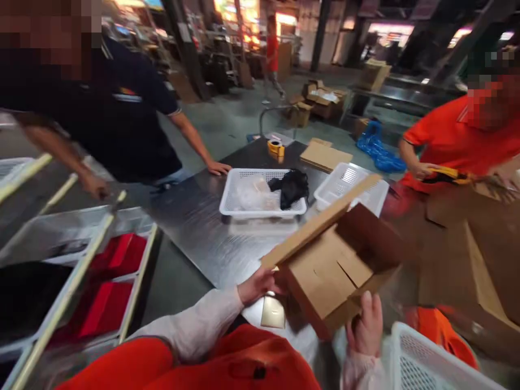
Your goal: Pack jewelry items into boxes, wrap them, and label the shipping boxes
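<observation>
A brown cardboard box (pixel 325 271) is tilted in front of me, its top open and a long flap raised at its far left side. My left hand (pixel 260 284) is closed on the box's left edge. At the near right corner, my right hand (pixel 368 325) presses against the box wall with its fingers pointing up. Inside lie folded cardboard panels, with no goods that I can make out. Under the box, a small gold-coloured flat piece (pixel 273 312) rests on the metal table (pixel 195 227).
A white basket (pixel 264 214) holds black and clear items. Beyond are another white basket (pixel 325 187), flat cardboard (pixel 327 154) and a yellow tape dispenser (pixel 276 147). A co-worker's hand (pixel 219 168) touches the table. Bins of red items (pixel 108 309) stand left; another person works right.
</observation>
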Available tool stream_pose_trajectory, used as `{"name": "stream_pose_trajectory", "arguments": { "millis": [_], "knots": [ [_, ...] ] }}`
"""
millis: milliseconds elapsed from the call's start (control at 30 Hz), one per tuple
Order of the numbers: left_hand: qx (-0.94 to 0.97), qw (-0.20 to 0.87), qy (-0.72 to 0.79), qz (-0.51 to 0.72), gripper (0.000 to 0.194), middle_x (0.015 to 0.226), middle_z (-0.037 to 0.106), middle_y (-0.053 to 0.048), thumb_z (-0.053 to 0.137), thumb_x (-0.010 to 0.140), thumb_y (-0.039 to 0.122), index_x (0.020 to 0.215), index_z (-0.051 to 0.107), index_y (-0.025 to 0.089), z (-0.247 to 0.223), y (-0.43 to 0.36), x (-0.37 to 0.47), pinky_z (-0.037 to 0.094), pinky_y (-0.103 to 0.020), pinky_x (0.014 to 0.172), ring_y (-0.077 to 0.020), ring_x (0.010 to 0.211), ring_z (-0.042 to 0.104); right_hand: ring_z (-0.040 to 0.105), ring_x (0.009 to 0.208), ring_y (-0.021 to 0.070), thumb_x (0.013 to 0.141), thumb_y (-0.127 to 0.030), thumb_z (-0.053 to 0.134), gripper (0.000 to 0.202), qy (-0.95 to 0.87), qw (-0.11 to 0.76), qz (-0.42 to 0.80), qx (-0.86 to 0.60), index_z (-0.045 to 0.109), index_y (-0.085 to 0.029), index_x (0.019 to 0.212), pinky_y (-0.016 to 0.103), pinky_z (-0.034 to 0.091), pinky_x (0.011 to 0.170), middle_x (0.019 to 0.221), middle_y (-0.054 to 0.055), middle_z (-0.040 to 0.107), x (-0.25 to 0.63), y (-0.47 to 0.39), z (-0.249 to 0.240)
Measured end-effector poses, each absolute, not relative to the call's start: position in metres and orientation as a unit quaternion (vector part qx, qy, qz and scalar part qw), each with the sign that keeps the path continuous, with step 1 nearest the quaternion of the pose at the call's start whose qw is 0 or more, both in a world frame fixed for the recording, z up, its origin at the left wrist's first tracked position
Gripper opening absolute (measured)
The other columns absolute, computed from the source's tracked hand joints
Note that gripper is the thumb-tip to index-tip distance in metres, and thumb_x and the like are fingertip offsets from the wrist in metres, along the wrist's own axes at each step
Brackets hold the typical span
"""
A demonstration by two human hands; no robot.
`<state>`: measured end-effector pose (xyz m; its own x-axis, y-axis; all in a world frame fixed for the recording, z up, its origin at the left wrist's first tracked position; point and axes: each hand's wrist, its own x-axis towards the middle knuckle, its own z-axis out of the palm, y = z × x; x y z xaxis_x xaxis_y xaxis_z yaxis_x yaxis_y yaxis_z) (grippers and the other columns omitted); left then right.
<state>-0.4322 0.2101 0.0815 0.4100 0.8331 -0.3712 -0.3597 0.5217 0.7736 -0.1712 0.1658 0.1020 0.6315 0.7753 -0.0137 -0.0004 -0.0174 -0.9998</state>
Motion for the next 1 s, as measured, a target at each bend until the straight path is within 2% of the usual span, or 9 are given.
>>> {"name": "stream_pose_trajectory", "arguments": {
  "millis": [100, 200, 267, 367, 467, 633, 767, 867, 1000],
  "knots": [
    [0.245, 0.729, 0.439, 0.464, 0.044, 0.095, 0.074, -0.013, 0.086, 0.059, 0.038, 0.093, 0.071, 0.014, 0.08, 0.184, -0.462, 0.054, -0.045, 0.093, -0.0322, 0.099, 0.069, 0.067, 0.106, 0.0246, 0.08, -0.052, 0.063, 0.062, -0.379, 0.609, 0.39, -0.577, 0.051, -0.029, 0.135, 0.042, 0.058, 0.086, 0.125, 0.01, 0.064, -0.235, 0.192, 0.097],
    [0.102, 0.613, 0.514, 0.591, 0.024, 0.086, 0.073, -0.01, 0.077, 0.064, 0.023, 0.084, 0.07, 0.013, 0.071, 0.169, -0.51, 0.057, -0.043, 0.09, -0.0299, 0.095, 0.069, 0.059, 0.12, 0.0264, 0.072, -0.05, 0.069, 0.065, -0.521, 0.528, 0.444, -0.503, 0.055, -0.031, 0.133, 0.044, 0.054, 0.094, 0.14, 0.01, 0.054, -0.267, 0.211, 0.094],
    [0.01, 0.516, 0.536, 0.668, 0.015, 0.09, 0.072, -0.007, 0.065, 0.074, 0.017, 0.089, 0.067, 0.015, 0.066, 0.17, -0.548, 0.059, -0.039, 0.087, -0.0244, 0.094, 0.069, 0.061, 0.116, 0.0274, 0.068, -0.049, 0.072, 0.06, -0.561, 0.469, 0.443, -0.52, 0.064, -0.026, 0.123, 0.045, 0.054, 0.095, 0.132, 0.012, 0.06, -0.267, 0.22, 0.085],
    [-0.066, 0.433, 0.58, 0.687, 0.021, 0.101, 0.068, -0.002, 0.05, 0.089, 0.015, 0.106, 0.061, 0.02, 0.063, 0.191, -0.602, 0.061, -0.033, 0.083, -0.0173, 0.094, 0.067, 0.068, 0.086, 0.0248, 0.072, -0.051, 0.064, 0.051, -0.54, 0.395, 0.383, -0.637, 0.069, -0.016, 0.108, 0.045, 0.056, 0.084, 0.096, 0.012, 0.071, -0.245, 0.218, 0.059],
    [-0.106, 0.44, 0.641, 0.62, 0.027, 0.109, 0.062, -0.005, 0.052, 0.093, 0.027, 0.12, 0.053, 0.021, 0.059, 0.218, -0.639, 0.062, -0.033, 0.077, -0.0195, 0.097, 0.064, 0.064, 0.074, 0.023, 0.074, -0.046, 0.057, 0.044, -0.576, 0.301, 0.301, -0.698, 0.071, -0.015, 0.101, 0.044, 0.054, 0.08, 0.087, 0.01, 0.07, -0.218, 0.198, 0.03],
    [0.057, 0.479, 0.803, 0.351, 0.07, 0.109, 0.058, -0.017, 0.035, 0.089, 0.067, 0.129, 0.045, 0.011, 0.038, 0.211, -0.616, 0.06, -0.045, 0.068, -0.0292, 0.092, 0.065, 0.063, 0.087, 0.0246, 0.078, -0.04, 0.056, 0.039, -0.624, 0.195, 0.226, -0.722, 0.071, -0.015, 0.104, 0.041, 0.05, 0.086, 0.093, 0.012, 0.069, -0.196, 0.149, 0.006],
    [0.356, 0.505, 0.745, 0.253, 0.054, 0.104, 0.066, -0.011, 0.079, 0.059, 0.05, 0.099, 0.067, 0.016, 0.019, 0.167, -0.521, 0.051, -0.043, 0.094, -0.0307, 0.104, 0.061, 0.065, 0.088, 0.0234, 0.078, -0.033, 0.061, 0.037, -0.586, 0.14, 0.289, -0.744, 0.069, -0.013, 0.108, 0.036, 0.05, 0.083, 0.095, 0.012, 0.07, -0.211, 0.115, 0.004],
    [0.681, 0.453, 0.568, 0.095, 0.064, 0.118, 0.065, -0.017, 0.082, 0.056, 0.046, 0.11, 0.067, 0.016, 0.017, 0.145, -0.456, 0.043, -0.046, 0.103, -0.0364, 0.117, 0.055, 0.067, 0.079, 0.0187, 0.073, -0.025, 0.067, 0.034, -0.553, 0.11, 0.352, -0.747, 0.07, -0.018, 0.106, 0.029, 0.051, 0.076, 0.088, 0.005, 0.073, -0.228, 0.092, 0.015],
    [0.769, 0.332, 0.534, -0.116, 0.062, 0.112, 0.063, -0.026, 0.072, 0.066, 0.046, 0.112, 0.063, 0.006, 0.025, 0.14, -0.421, 0.047, -0.047, 0.092, -0.0411, 0.108, 0.059, 0.066, 0.075, 0.0163, 0.085, -0.034, 0.058, 0.025, -0.53, 0.195, 0.272, -0.779, 0.073, -0.021, 0.101, 0.026, 0.05, 0.074, 0.083, 0.003, 0.074, -0.192, 0.071, 0.046]
  ]
}}
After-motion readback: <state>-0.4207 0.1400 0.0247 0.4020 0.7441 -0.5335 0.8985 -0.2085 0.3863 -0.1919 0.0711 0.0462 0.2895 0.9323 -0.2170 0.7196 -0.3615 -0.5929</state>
